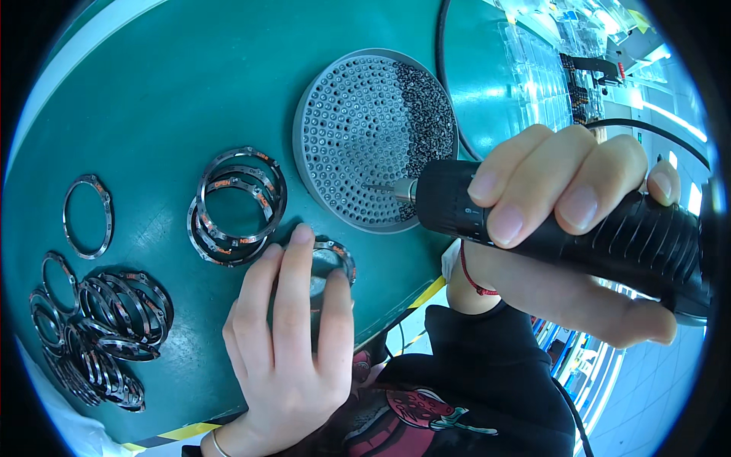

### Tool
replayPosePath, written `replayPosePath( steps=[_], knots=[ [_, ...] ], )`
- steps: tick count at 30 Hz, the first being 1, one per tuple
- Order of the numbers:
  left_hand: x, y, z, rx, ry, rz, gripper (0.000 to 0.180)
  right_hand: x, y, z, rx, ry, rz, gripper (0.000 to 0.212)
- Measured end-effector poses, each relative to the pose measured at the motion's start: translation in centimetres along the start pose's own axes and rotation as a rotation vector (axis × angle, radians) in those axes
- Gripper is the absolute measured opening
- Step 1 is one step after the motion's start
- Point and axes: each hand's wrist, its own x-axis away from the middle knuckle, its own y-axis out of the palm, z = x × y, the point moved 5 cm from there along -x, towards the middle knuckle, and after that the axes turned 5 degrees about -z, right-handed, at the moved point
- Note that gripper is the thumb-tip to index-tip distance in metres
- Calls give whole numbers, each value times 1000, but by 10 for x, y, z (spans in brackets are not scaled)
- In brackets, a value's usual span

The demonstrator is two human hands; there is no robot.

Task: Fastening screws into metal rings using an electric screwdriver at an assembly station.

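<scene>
My right hand (pixel 567 183) is wrapped around a black electric screwdriver (pixel 457 202). Its thin bit points left, over a round grey tray (pixel 301 145) full of small holes. Tiny dark screws (pixel 428 107) are heaped along the tray's right side; many holes hold one small piece each. My left hand (pixel 293 327) lies palm down near the table's front edge. Its fingers hold a thin metal ring (pixel 346 259) against the table, covering the ring's left and lower parts. Just beyond those fingers, several similar rings (pixel 280 186) with orange markings overlap in a loose stack.
A single ring (pixel 109 217) lies at the far left, above a pile of rings (pixel 122 312). The green table (pixel 183 84) has a yellow-black striped front edge. A black cable (pixel 442 46) runs behind the tray. Clear plastic trays (pixel 533 76) stand at the back right.
</scene>
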Motion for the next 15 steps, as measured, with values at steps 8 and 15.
replayPosePath(
  steps=[8, 15],
  knots=[
    [-4, 4, 0, 137, -48, -7, 21, -2, -2, -18, -85, -18, 187, 73],
    [-6, 7, -1, 101, -110, 48, 22, 1, 12, -4, -115, -87, 126, 68]
  ],
)
